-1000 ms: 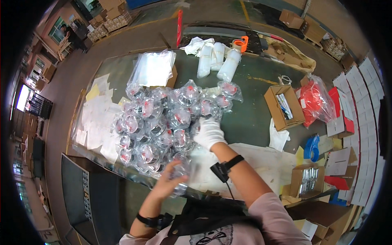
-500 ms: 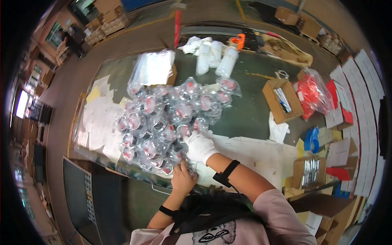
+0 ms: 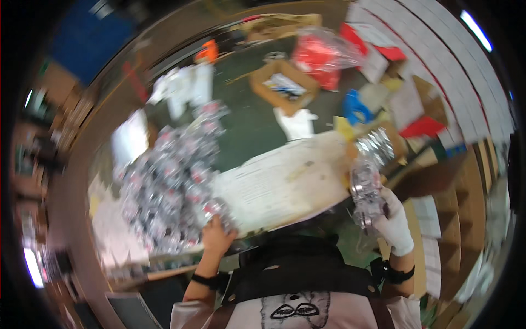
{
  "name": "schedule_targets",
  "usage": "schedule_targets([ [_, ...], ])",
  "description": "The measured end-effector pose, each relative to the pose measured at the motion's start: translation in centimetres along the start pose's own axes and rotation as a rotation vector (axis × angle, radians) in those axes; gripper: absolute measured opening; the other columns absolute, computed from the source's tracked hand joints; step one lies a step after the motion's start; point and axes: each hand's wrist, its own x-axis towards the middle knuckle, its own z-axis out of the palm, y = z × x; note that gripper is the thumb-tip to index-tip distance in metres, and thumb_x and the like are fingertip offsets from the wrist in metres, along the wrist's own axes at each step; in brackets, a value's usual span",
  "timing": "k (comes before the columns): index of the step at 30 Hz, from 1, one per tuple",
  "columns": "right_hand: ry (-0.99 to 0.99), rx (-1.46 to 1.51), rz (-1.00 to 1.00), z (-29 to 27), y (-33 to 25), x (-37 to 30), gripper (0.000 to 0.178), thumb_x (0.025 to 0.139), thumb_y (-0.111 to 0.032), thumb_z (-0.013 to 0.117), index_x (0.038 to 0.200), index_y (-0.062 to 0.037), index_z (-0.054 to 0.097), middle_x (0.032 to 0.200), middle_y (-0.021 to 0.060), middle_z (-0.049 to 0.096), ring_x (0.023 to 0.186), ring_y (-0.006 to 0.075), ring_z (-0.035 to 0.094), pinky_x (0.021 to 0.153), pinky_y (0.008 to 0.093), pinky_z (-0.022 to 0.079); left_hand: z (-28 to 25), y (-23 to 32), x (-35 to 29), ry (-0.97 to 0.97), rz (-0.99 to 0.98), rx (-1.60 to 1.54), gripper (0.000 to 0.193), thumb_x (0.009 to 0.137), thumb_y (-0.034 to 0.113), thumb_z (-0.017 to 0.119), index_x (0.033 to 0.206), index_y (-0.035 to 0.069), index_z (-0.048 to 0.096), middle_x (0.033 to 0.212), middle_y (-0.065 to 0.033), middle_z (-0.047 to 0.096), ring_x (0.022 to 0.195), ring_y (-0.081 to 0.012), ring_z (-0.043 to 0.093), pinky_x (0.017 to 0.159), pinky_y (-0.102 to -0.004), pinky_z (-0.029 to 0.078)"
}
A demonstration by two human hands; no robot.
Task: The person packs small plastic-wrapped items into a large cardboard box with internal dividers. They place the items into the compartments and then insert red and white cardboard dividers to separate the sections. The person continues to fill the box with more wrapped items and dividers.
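A heap of shiny round items in clear plastic bags (image 3: 164, 186), with bits of red showing through, covers the left part of the table. My bare left hand (image 3: 219, 238) is at the heap's near right edge, its fingers closed on one bagged item (image 3: 216, 209). At the right, my white-gloved right hand (image 3: 395, 226) grips a clear-bagged shiny item (image 3: 365, 183). This item is just nearer to me than an open cardboard box (image 3: 402, 143) of silvery pieces (image 3: 375, 143). Motion blur hides the items' exact kind.
White paper sheets (image 3: 290, 181) lie on the green table (image 3: 235, 104). Farther back are white rolls (image 3: 189, 90), a small carton (image 3: 282, 88) and a red plastic bag (image 3: 323, 55). Blue tape (image 3: 356, 107) sits right of centre. Large cardboard cartons (image 3: 460, 219) stand at my right.
My view has swung to the right. The gloved right hand has left the heap and moved right with a bagged item. My left hand stays at the heap's near edge.
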Motion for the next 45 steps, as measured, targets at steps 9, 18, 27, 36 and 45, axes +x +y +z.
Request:
schedule_targets([
  [9,0.587,-0.189,0.312,-22.4,-4.6,-14.0,0.045,0.072,-0.005,0.057,0.117,0.0000,0.057,0.092,0.0027,0.062,0.080,0.0083,0.057,0.072,0.0237,0.047,-0.2,-4.8,-2.4,-0.366,0.223,-0.654,0.044,0.090,0.012,0.051,0.133,0.001,0.047,0.126,-0.0196,0.053,0.119,-0.0280,0.050,0.096,-0.0361,0.045],
  [18,-0.246,-0.545,0.463,-36.6,14.6,7.3,0.039,0.080,-0.028,0.059,0.106,0.0005,0.063,0.097,0.0098,0.068,0.082,0.0221,0.065,0.066,0.0347,0.053,-5.7,24.9,-9.7,-0.487,-0.048,-1.117,0.043,0.086,0.018,0.057,0.125,0.000,0.052,0.115,-0.0164,0.058,0.107,-0.0257,0.055,0.089,-0.0352,0.046],
  [27,-0.230,-0.608,0.534,-31.3,16.6,9.6,0.073,0.069,-0.055,0.070,0.105,0.0082,0.063,0.104,0.0208,0.066,0.092,0.0311,0.065,0.080,0.0378,0.051,-10.2,34.6,-12.3,-0.413,0.070,-1.251,0.048,0.079,0.021,0.066,0.119,-0.003,0.054,0.107,-0.0131,0.062,0.096,-0.0216,0.059,0.082,-0.0331,0.047],
  [36,-0.231,-0.721,0.221,-38.6,15.4,5.4,0.043,0.076,-0.031,0.070,0.100,0.0035,0.063,0.093,0.0171,0.068,0.086,0.0306,0.065,0.078,0.0399,0.052,-13.9,59.1,-12.0,-1.024,0.757,-0.831,0.041,0.084,0.020,0.066,0.118,-0.001,0.055,0.101,-0.0023,0.061,0.087,-0.0076,0.055,0.072,-0.0228,0.046],
  [45,0.754,0.867,-0.477,-42.4,7.1,-20.4,0.036,0.091,-0.025,0.059,0.119,-0.0034,0.052,0.084,0.0090,0.057,0.080,0.0259,0.065,0.063,0.0342,0.057,12.5,76.5,-11.0,-0.823,1.056,0.223,0.057,0.074,0.041,0.067,0.115,0.002,0.059,0.109,-0.0246,0.061,0.103,-0.0368,0.059,0.088,-0.0435,0.047],
])
